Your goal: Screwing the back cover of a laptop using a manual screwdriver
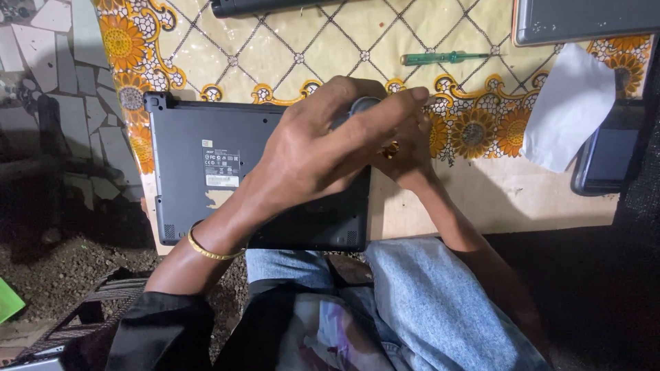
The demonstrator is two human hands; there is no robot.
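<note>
Hands meet over laptop right edge, its long axis left-right on counter. Left hand and right hand both pinch small grey part. Screwdriver lies beyond, nearer right hand.

Bare cloth between laptop and screwdriver; tissue blocks right.

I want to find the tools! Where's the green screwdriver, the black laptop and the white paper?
green screwdriver (443,58), head view, on its green handle.
black laptop (199,148), head view, on its upturned underside, left of the hands.
white paper (567,106), head view, on the middle of the sheet.
</note>
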